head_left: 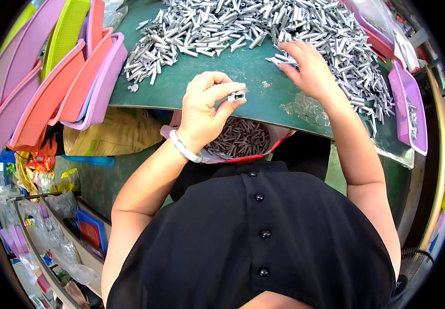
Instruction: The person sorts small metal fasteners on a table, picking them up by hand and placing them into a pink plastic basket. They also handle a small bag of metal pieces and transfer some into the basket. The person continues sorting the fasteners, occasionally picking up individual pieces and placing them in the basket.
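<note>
My left hand [204,108] is closed, pinching a small silver metal tube piece [237,96] between thumb and fingers above the table's near edge. Its open end shows a dark hollow. At the near edge of a large heap of similar grey metal tubes [222,26], my right hand [310,69] has its fingers and thumb curled round a grey tube piece [285,58]. The fingers partly hide that piece. Below my left hand, a tub [253,157] with a red rim holds many dark, slim pieces [240,138].
Stacked purple, orange and green plastic baskets [73,67] lean at the left of the green table [181,77]. At the right edge, a purple basket [400,110] holds a few grey pieces. A brown sack [111,134] lies under the table's left side.
</note>
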{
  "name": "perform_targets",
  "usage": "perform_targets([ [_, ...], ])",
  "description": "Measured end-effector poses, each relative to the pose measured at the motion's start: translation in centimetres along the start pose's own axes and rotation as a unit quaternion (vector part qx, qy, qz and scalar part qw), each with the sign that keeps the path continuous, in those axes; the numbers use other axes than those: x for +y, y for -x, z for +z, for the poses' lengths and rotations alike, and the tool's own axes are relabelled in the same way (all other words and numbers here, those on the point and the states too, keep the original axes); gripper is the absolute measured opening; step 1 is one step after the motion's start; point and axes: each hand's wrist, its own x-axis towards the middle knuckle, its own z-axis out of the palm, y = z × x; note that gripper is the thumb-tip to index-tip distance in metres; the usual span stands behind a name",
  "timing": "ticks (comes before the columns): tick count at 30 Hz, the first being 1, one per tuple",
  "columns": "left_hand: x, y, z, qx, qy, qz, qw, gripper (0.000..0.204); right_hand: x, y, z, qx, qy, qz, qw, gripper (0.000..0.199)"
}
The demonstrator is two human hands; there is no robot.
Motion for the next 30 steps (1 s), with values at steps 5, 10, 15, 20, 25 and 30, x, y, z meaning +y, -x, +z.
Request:
perform_targets([
  [5, 0.1, -0.5, -0.4, 0.016, -0.057, 0.034, 0.998, 0.029, 1.8, 0.4, 2.2, -0.068, 0.137, 0.014, 0.988, 0.039],
  [10, 0.5, -0.8, -0.9, 0.023, -0.117, 0.058, 0.991, 0.026, 1.5, -0.1, 2.8, -0.115, 0.176, 0.041, 0.977, 0.039],
  [15, 0.8, -0.7, -1.1, 0.002, -0.137, 0.071, 0.988, 0.019, 2.5, -0.1, 3.8, -0.058, 0.191, 0.008, 0.980, 0.024],
  [20, 0.6, 1.7, -1.4, -0.111, -0.128, 0.060, 0.984, 0.016, 2.7, -0.4, 4.1, -0.047, 0.201, 0.002, 0.979, 0.020],
  [25, 0.0, 4.6, -0.6, -0.224, -0.140, -0.023, 0.964, 0.018, 2.9, -0.5, 3.9, -0.048, 0.165, 0.030, 0.985, 0.028],
  [30, -0.1, 3.2, -0.3, -0.202, -0.128, -0.043, 0.970, 0.026, 3.9, -0.4, 3.6, 0.038, 0.052, 0.000, 0.998, 0.044],
])
